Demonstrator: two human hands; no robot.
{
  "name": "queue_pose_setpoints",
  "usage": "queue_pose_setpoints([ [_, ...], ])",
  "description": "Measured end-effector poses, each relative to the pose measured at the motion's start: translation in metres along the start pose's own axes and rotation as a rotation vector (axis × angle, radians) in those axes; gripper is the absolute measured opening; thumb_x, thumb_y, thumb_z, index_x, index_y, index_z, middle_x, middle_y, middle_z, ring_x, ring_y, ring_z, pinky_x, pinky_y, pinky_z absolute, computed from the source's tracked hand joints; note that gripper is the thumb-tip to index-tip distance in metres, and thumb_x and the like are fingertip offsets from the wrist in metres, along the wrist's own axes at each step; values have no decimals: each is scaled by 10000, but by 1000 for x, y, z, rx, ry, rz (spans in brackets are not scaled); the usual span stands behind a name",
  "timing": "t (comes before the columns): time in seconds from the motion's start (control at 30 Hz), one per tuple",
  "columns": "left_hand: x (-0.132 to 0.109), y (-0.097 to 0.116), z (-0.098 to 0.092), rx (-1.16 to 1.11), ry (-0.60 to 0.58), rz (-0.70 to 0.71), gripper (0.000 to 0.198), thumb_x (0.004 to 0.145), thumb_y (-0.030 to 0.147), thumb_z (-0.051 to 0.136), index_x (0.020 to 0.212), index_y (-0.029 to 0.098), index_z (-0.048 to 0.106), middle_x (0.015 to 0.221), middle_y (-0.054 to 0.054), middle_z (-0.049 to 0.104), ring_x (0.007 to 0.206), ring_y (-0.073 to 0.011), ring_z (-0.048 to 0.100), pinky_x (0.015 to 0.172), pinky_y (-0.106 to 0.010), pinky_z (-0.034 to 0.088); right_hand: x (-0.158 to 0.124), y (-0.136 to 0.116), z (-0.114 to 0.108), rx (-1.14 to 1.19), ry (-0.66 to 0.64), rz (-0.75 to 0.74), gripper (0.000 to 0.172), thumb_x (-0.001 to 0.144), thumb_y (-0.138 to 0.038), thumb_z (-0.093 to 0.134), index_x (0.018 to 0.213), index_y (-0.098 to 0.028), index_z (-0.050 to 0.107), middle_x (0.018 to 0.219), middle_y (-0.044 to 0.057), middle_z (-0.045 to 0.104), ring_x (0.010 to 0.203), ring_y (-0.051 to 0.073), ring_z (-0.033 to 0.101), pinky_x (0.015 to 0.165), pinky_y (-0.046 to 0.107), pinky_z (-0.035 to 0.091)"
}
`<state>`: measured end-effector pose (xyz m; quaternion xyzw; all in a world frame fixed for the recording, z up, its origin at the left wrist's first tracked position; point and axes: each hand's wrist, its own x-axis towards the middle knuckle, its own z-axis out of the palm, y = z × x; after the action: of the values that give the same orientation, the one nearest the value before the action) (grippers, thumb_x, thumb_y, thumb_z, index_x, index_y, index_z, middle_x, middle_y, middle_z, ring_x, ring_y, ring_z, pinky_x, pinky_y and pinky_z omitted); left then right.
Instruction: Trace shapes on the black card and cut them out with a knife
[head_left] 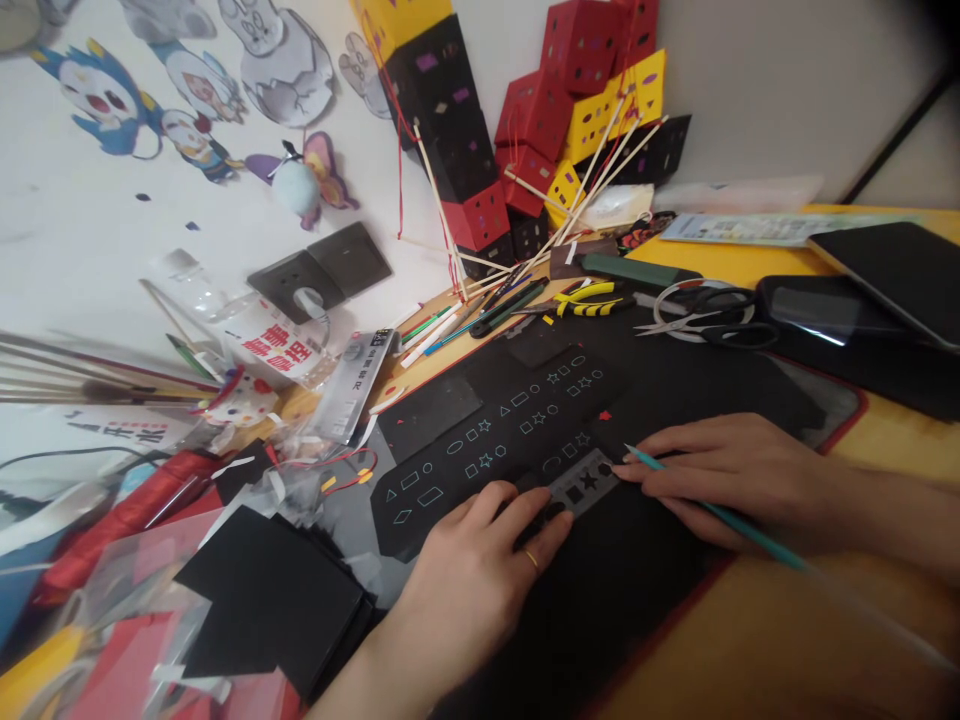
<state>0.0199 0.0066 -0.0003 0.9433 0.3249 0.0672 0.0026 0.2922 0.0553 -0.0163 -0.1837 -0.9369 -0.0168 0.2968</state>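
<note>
My left hand (pixel 480 555), with a ring on one finger, pinches and presses down the left end of a translucent stencil ruler (pixel 598 499). The stencil has cut-out shapes, among them a square and a star, and lies on a black paper sheet (pixel 442 505). Rows of small pale-blue outlines cover this sheet: stars, squares, triangles, ovals and others. My right hand (pixel 739 470) holds a slim teal pen (pixel 757 538) between its fingers, its pale tip just above the stencil's right end. A fingertip of that hand touches the stencil's right edge.
Scissors (pixel 694 325), yellow-black pliers (pixel 589 298) and several pens lie behind the sheet. Stacked black, red and yellow paper boxes (pixel 439 110) with thin sticks stand at the back. Black cards (pixel 259 590) lie at left near a plastic bottle (pixel 262 335). A dark phone-like slab (pixel 810 310) rests at right.
</note>
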Motion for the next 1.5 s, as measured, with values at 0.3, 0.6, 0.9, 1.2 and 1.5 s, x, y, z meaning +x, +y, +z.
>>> queue_pose_setpoints([
  [0.3,-1,0,-1,16,5,-3,378,912,144,344,1262,193,479,1205,-74,531,975,-216,457,725,-353,542,-1,0,1,29,-14,44,256,764,-98,531,986,-219,572,850,6,728,790,167,655,645,273,541],
  [0.6,-1,-2,0,-73,44,-23,366,896,132,386,1228,209,521,1171,-73,558,952,-208,474,705,-337,546,-2,1,1,29,-17,43,304,749,-84,534,1022,-212,566,871,9,730,811,183,648,628,280,536],
  [0.9,0,-3,1,-87,17,-34,391,895,123,377,1249,239,496,1178,-71,540,969,-207,455,716,-348,539,-5,3,1,128,-46,99,313,753,-79,553,1022,-237,577,912,9,720,845,173,648,655,261,523],
  [1.2,1,-2,0,-99,-75,-59,448,862,104,396,1275,269,448,1233,-48,487,995,-224,422,734,-379,524,8,4,-17,422,7,720,259,893,-325,416,1041,-271,621,661,-18,651,567,120,595,536,233,459],
  [1.5,2,-3,-3,-98,-111,-57,443,872,115,373,1275,285,440,1335,-10,407,968,-210,411,765,-363,503,48,-10,-5,570,-177,815,195,791,-354,558,676,-212,490,557,-46,528,500,99,476,466,219,358],
])
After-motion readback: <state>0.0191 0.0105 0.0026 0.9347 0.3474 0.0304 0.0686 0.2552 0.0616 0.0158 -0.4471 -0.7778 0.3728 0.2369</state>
